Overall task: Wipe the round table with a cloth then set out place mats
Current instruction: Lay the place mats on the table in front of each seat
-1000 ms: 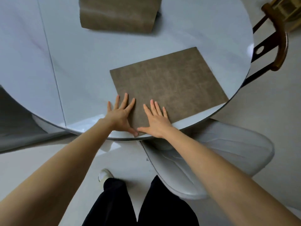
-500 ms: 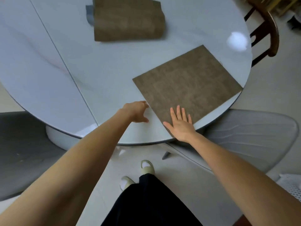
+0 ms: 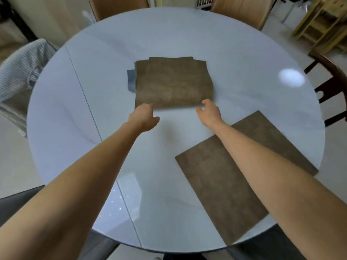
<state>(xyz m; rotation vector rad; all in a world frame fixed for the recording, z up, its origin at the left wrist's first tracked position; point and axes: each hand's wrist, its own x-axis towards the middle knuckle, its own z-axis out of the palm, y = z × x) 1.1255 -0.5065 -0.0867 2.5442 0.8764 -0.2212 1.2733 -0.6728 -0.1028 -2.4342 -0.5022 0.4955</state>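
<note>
The round white table (image 3: 187,34) has a glossy top with a thin seam running across its left part. A stack of brown place mats (image 3: 173,83) lies near the middle, over a grey cloth (image 3: 131,79). One single mat (image 3: 234,177) lies at the near right edge.

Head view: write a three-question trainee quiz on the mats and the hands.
1. True or false: a mat already lies flat near the table's near right edge.
2. Where are the left hand and right hand? A) at the near edge of the mat stack B) on the single mat C) off the table
3. Fill in: a ___ cloth peeks out from under the stack's left side.

Key: 1 true; 2 A; 3 grey. Whether the fingers already grip the stack cannot be told.
</note>
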